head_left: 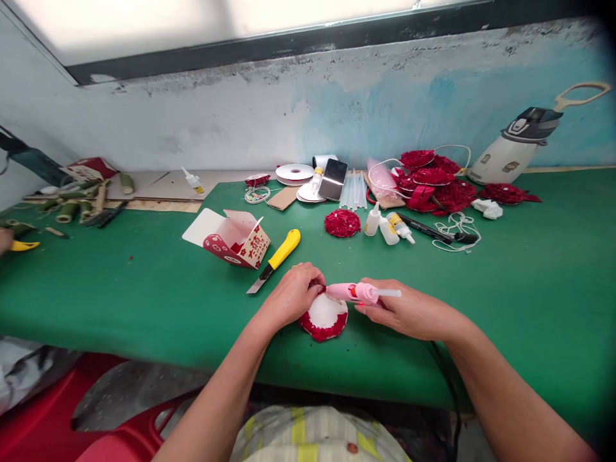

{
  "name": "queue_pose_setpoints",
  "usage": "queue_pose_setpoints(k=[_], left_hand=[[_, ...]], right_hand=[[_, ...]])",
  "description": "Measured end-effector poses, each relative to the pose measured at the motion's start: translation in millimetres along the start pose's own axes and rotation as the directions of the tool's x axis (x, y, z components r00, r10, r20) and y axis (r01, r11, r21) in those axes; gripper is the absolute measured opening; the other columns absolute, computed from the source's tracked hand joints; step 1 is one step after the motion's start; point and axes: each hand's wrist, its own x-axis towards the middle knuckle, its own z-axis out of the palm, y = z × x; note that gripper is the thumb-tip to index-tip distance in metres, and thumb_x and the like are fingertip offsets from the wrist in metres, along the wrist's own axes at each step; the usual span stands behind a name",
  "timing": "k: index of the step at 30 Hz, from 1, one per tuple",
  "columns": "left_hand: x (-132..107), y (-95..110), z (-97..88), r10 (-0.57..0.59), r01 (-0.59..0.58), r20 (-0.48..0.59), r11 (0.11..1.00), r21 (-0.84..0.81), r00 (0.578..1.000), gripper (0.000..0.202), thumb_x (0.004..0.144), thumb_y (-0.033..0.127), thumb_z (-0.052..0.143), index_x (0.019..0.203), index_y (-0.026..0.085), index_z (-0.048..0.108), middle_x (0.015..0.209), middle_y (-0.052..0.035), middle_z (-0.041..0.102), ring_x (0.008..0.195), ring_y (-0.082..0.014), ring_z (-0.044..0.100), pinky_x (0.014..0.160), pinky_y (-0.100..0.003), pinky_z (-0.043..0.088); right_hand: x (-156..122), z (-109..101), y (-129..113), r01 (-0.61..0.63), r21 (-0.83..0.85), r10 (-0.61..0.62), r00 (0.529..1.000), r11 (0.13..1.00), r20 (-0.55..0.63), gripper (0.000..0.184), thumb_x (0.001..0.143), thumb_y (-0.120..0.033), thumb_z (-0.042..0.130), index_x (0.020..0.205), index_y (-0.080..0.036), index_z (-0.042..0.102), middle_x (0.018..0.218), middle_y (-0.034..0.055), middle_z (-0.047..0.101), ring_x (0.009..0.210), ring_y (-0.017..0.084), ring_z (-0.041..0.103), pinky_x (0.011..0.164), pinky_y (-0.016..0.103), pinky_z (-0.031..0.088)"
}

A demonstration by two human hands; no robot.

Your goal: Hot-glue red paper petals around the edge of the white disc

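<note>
My right hand [397,309] is wrapped round a pink hot glue gun [351,292], a glue stick poking out of its back end. The gun's nozzle points left and meets the upper edge of a round white disc [325,312]. Crinkled red material lines the disc's left and lower rim; part of the upper right edge is bare. At the disc's upper left, my left hand [298,292] pinches the edge, the fingertips close to the nozzle. A yellow utility knife [283,250], blade out, lies beyond my left hand.
An open red-and-white box [235,240] stands left of the knife. Behind lie a finished-looking red disc [342,222], small glue bottles [389,230], a phone [333,179] and piled red flowers [436,179]. A tumbler [514,144] leans right. Another person's hand [6,240] shows far left.
</note>
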Motion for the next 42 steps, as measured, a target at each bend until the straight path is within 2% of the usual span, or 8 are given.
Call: queue_pose_setpoints(k=[4, 10, 16, 21, 25, 29, 34, 42], left_hand=[[-1, 0, -1.0, -0.008, 0.008, 0.013, 1.0, 0.001, 1.0, 0.016, 0.08, 0.01, 0.051, 0.08, 0.019, 0.064, 0.086, -0.0044, 0.064, 0.085, -0.0206, 0.06, 0.076, -0.032, 0.045], [-1, -1, -0.6, -0.017, 0.017, 0.018, 1.0, 0.001, 1.0, 0.016, 0.081, 0.01, 0.051, 0.081, 0.019, 0.064, 0.086, -0.0043, 0.064, 0.085, -0.0206, 0.06, 0.076, -0.032, 0.045], [0, 0, -1.0, -0.027, 0.027, 0.031, 1.0, -0.004, 0.999, 0.017, 0.081, 0.01, 0.05, 0.081, 0.018, 0.064, 0.087, -0.0041, 0.063, 0.086, -0.0201, 0.059, 0.077, -0.032, 0.045], [-1, -1, -1.3, -0.032, 0.033, 0.031, 0.999, -0.028, 0.999, 0.017, 0.081, 0.01, 0.049, 0.081, 0.018, 0.064, 0.085, -0.0033, 0.062, 0.084, -0.0187, 0.059, 0.074, -0.03, 0.044], [-1, -4, -2.1, -0.027, 0.029, 0.023, 0.995, -0.092, 0.999, 0.02, 0.082, 0.013, 0.051, 0.095, 0.017, 0.066, 0.086, -0.0033, 0.063, 0.082, -0.0176, 0.059, 0.073, -0.028, 0.045], [0, -4, -6.3, 0.017, -0.013, 0.053, 0.998, -0.068, 0.998, 0.026, 0.084, 0.016, 0.05, 0.104, 0.017, 0.067, 0.087, -0.004, 0.061, 0.083, -0.0176, 0.058, 0.074, -0.028, 0.046], [3, 1, -10.0, 0.046, -0.047, 0.092, 0.999, 0.007, 0.995, 0.021, 0.084, 0.016, 0.051, 0.094, 0.019, 0.069, 0.087, -0.0041, 0.061, 0.083, -0.0179, 0.057, 0.075, -0.029, 0.045], [6, 3, -7.3, -0.044, 0.042, 0.079, 0.999, 0.03, 0.996, 0.014, 0.08, 0.016, 0.052, 0.081, 0.018, 0.066, 0.083, -0.0032, 0.063, 0.077, -0.0175, 0.057, 0.067, -0.027, 0.043]], right_hand=[[-1, -2, 1, 0.001, 0.044, 0.0, 1.0, 0.999, -0.025, 0.02, 0.095, -0.03, 0.044, 0.077, -0.021, 0.043, 0.079, -0.001, 0.052, 0.067, 0.014, 0.045, 0.061, 0.027, 0.035], [-2, -2, 0, -0.069, 0.066, 0.071, 0.997, 0.995, -0.04, 0.026, 0.095, -0.033, 0.044, 0.072, -0.021, 0.04, 0.075, -0.0016, 0.049, 0.064, 0.013, 0.041, 0.056, 0.026, 0.031], [2, 3, 2, -0.016, 0.057, 0.018, 0.999, 0.998, -0.027, 0.024, 0.096, -0.03, 0.043, 0.073, -0.021, 0.04, 0.078, -0.0015, 0.05, 0.066, 0.013, 0.043, 0.059, 0.026, 0.032], [1, 7, 4, -0.007, -0.012, 0.007, 1.0, 1.0, -0.012, 0.019, 0.097, -0.031, 0.043, 0.08, -0.022, 0.042, 0.081, -0.0017, 0.051, 0.068, 0.014, 0.045, 0.062, 0.026, 0.033], [-1, 7, 1, -0.027, -0.071, 0.028, 0.999, 0.997, 0.014, 0.015, 0.096, -0.028, 0.042, 0.082, -0.022, 0.041, 0.082, -0.0012, 0.053, 0.068, 0.014, 0.045, 0.062, 0.027, 0.033], [-4, 8, -3, -0.077, -0.109, 0.08, 0.996, 0.991, 0.025, 0.012, 0.095, -0.026, 0.044, 0.084, -0.023, 0.041, 0.081, -0.0019, 0.055, 0.067, 0.014, 0.045, 0.062, 0.026, 0.033], [-6, 9, -7, -0.086, -0.134, 0.09, 0.996, 0.987, 0.023, 0.013, 0.096, -0.027, 0.043, 0.084, -0.023, 0.04, 0.081, -0.0027, 0.055, 0.067, 0.014, 0.045, 0.06, 0.026, 0.031], [-6, 11, -10, -0.122, -0.183, 0.132, 0.99, 0.975, 0.044, 0.025, 0.1, -0.039, 0.033, 0.082, -0.023, 0.038, 0.078, -0.002, 0.053, 0.064, 0.015, 0.043, 0.058, 0.027, 0.03]])
